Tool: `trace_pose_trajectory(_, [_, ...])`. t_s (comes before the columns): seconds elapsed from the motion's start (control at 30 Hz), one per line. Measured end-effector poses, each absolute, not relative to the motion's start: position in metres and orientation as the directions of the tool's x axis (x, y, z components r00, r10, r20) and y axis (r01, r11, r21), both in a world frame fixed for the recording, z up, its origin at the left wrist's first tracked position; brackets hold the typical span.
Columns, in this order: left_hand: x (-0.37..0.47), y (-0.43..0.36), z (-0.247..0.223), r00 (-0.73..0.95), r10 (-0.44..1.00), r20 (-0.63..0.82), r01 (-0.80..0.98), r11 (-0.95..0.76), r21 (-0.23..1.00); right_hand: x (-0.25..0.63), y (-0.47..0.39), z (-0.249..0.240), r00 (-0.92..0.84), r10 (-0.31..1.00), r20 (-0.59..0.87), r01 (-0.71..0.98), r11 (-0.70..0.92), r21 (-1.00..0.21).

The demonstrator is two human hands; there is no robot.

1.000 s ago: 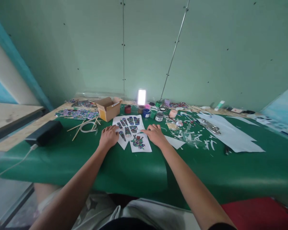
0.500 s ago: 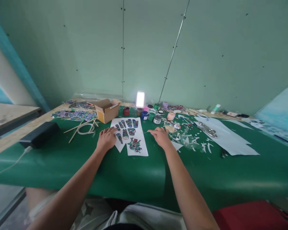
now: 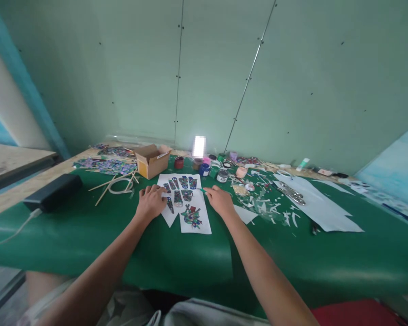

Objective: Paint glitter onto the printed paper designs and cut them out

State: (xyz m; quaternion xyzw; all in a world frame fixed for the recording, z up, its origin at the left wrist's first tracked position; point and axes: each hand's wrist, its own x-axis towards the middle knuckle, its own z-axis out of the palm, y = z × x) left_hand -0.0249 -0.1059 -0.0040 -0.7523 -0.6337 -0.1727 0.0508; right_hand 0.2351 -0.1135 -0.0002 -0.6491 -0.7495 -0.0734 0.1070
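A white paper sheet [image 3: 204, 222] printed with several dark, colourful shapes lies on the green table cover. Its lower edge has a notch cut in it. My left hand [image 3: 151, 202] lies palm down over the sheet's left edge, fingers stretched out and holding it flat. At the right edge of the paper, my right hand [image 3: 219, 199] is closed around a thin, pen-like tool [image 3: 203, 190]. The tool's tip points left over the printed shapes; most of its handle is hidden by my fingers, so its exact kind cannot be made out.
Paint jars [image 3: 204, 170] and an open cardboard box [image 3: 153, 162] stand behind the sheet. Wooden sticks and a white ring [image 3: 120, 185] lie left, near a black power adapter [image 3: 52, 192]. To the right are paper scraps [image 3: 274, 208], scissors [image 3: 292, 194] and white sheets [image 3: 326, 206].
My right hand has moved left, bringing the tool's tip onto the right edge of the printed sheet. My left hand stays on the paper. The camera view has tilted slightly.
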Motion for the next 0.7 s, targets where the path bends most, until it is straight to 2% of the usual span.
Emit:
trace_pose_trajectory(0.27, [-0.027,-0.105,-0.009,0.225,0.922,0.316,0.948,-0.281,0.146,0.226,-0.106,0.007,-0.180,0.973,0.145,0.983,0.175,0.049])
trace_pose_trajectory(0.47, [-0.027,-0.103,-0.012,0.260,0.912,0.316,0.935,-0.320,0.154,0.236,-0.130,0.012,-0.152,0.985,0.087,0.983,0.142,0.113])
trace_pose_trajectory(0.7, [-0.026,-0.110,-0.008,0.229,0.911,0.342,0.941,-0.297,0.161,0.254,-0.164,0.023,-0.078,0.993,0.093,0.989,0.065,0.135])
